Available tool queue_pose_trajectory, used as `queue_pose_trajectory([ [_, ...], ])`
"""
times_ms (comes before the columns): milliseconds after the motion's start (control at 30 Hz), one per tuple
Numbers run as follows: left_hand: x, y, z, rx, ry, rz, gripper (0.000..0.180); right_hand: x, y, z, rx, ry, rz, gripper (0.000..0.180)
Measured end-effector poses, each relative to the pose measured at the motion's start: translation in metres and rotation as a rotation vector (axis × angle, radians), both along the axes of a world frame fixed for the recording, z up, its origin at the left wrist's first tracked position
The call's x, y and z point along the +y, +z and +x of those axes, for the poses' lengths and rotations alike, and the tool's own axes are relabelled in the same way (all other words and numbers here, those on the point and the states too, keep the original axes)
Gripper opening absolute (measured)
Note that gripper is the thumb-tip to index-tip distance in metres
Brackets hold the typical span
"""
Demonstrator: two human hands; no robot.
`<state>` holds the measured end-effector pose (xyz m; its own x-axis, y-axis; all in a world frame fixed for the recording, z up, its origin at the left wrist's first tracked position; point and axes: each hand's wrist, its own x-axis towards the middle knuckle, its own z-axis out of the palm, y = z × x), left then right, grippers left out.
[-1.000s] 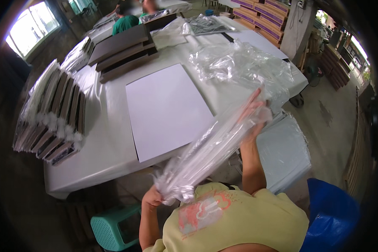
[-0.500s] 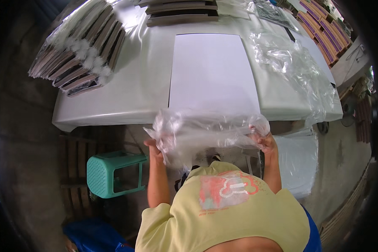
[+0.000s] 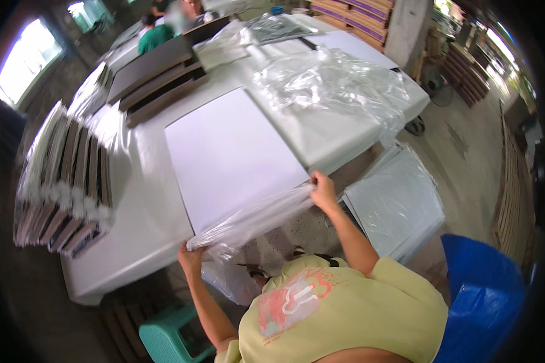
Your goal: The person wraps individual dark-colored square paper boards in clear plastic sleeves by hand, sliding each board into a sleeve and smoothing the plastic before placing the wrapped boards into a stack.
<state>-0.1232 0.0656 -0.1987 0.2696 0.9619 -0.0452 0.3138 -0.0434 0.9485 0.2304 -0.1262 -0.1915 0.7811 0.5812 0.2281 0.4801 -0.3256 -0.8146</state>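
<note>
just below the frame's centre i see the left hand and the right hand pinching opposite ends of clear plastic film along the white panel's lower edge, seemingly light, limp, slippery stuff best held by its corners.
</note>
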Motion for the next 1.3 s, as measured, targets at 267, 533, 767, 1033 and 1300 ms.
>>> queue_pose_trajectory([
  [267, 0.000, 0.011, 0.049, 0.570, 0.213, 0.348, 0.040, 0.024, -0.011, 0.003, 0.112, -0.274, -0.129, 0.031],
  [533, -0.031, -0.004, 0.030, 0.656, 0.330, 0.294, 0.037, 0.006, -0.030, 0.000, -0.010, -0.253, -0.112, 0.026],
  [767, -0.069, -0.028, -0.063, 0.055, 0.016, -0.009, 0.023, -0.070, -0.041, -0.025, 0.274, -0.102, 0.186, 0.029],
  [1033, -0.053, -0.065, -0.078, -0.129, -0.251, -0.210, 0.022, -0.090, -0.061, -0.015, 0.870, -0.027, 0.234, 0.027],
  [1300, -0.022, -0.020, -0.071, -0.148, -0.222, -0.198, 0.026, -0.072, -0.030, 0.027, 0.982, 0.535, 0.181, 0.024],
])
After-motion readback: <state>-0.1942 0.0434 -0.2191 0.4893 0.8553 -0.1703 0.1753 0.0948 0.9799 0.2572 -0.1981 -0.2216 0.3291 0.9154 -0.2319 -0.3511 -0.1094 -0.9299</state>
